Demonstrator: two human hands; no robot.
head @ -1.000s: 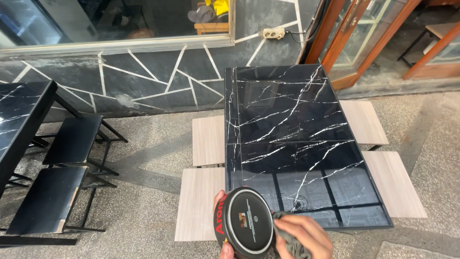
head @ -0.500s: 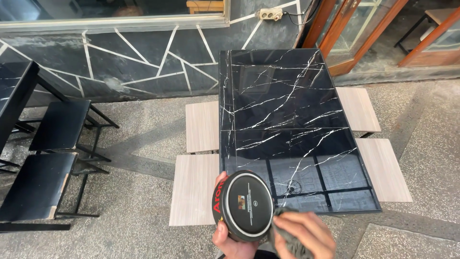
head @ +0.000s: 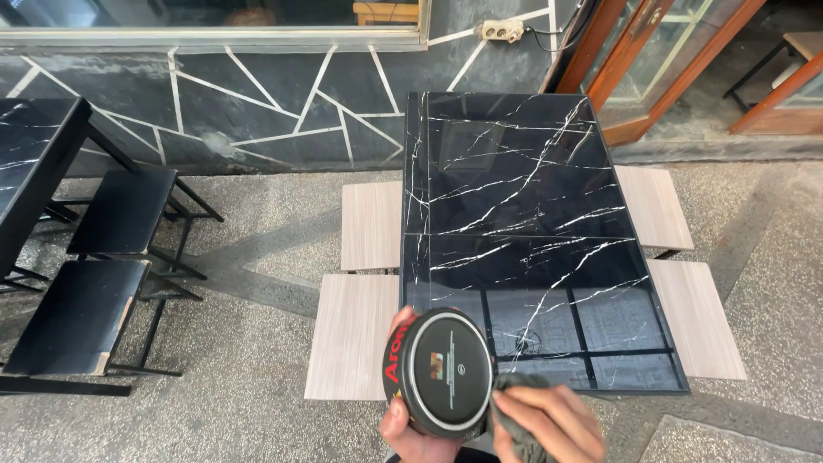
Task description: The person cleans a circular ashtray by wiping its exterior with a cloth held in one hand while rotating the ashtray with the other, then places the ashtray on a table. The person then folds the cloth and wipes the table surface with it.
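Far to my left stand two dark stools (head: 94, 283) pushed beside another dark table (head: 30, 171), well apart from me. Closer in, two pale wood-grain stools (head: 360, 291) sit tucked against the left edge of the black marble tabletop (head: 514, 197), seats partly under it, which keeps the walkway free.

My left hand (head: 410, 424) grips a round black tin (head: 441, 373) from below and behind. The fingers are wrapped around its rim, thumb at the lower edge and fingertips showing over the top left. I hold it tilted on edge, its flat bottom facing me, low over the near corner of the tabletop but not resting on it. I judge that this tilt lets me see that face while I work.

My right hand (head: 549, 424) is closed on a bunched grey cloth (head: 514, 420), fingers curled over it, pressing the cloth against the tin's lower right rim.

Further right, two more pale stools (head: 677, 266) line the other side of the tabletop, and a wood-framed glass door (head: 651, 60) stands beyond.
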